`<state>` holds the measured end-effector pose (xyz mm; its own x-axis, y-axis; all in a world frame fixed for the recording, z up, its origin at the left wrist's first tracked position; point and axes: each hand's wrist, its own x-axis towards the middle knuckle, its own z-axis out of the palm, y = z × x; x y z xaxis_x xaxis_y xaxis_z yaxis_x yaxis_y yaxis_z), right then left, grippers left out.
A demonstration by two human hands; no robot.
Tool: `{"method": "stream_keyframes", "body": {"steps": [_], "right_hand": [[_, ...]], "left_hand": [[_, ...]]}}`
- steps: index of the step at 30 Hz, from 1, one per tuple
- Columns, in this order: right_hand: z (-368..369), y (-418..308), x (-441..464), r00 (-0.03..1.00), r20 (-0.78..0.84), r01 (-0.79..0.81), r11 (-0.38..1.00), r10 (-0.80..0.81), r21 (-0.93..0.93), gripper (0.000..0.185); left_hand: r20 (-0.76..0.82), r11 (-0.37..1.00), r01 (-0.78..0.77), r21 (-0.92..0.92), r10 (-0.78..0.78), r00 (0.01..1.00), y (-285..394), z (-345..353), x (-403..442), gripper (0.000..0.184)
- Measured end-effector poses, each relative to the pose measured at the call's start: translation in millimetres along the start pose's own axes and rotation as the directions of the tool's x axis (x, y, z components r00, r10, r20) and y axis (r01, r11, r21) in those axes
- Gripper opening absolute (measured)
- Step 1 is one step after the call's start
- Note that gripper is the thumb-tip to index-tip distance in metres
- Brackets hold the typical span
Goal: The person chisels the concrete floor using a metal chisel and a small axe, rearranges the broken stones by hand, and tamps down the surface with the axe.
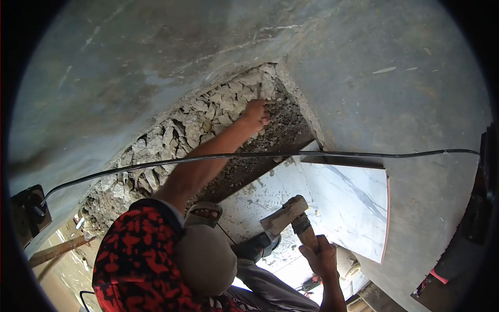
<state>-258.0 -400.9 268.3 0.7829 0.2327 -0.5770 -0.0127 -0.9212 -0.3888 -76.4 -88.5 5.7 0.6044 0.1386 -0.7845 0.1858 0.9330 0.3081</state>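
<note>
My left hand [256, 113] reaches out over the broken masonry, its fingers wrapped round a thin chisel [259, 91] whose upper part shows above the fist. The chisel's lower end is hard to make out against the rubble. Broken grey-white chunks [200, 114] lie left of that hand, and darker loose gravel [286, 122] lies to its right. Nearer my body, my right hand [322, 256] grips the wooden handle of an axe [285, 215]. The axe's heavy, dusty head points to the left, over the tiles and well apart from the chisel.
A black cable [270, 154] stretches across the view, above my left forearm. Marble-patterned tiles [348, 195] lie beside the rubble, some dusty. Smooth grey walls [395, 88] flank the corner. A sandalled foot [205, 212] rests by the gravel. At lower left is a wooden stick [60, 250].
</note>
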Motion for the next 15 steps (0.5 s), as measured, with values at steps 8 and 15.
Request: {"method": "stream_keyframes", "body": {"steps": [8, 15], "right_hand": [[4, -1, 2, 0.997, 0.046, -0.061, 0.996, 0.064, -0.065, 0.039], [5, -6, 5, 0.997, 0.074, -0.021, 0.999, 0.024, -0.029, 0.039]], "left_hand": [[0.155, 0.915, -0.121, 0.385, 0.064, 0.986, 61, 21, 7, 0.018], [0.173, 0.81, -0.099, 0.578, -0.002, 0.985, 73, 8, 47, 0.02]]}}
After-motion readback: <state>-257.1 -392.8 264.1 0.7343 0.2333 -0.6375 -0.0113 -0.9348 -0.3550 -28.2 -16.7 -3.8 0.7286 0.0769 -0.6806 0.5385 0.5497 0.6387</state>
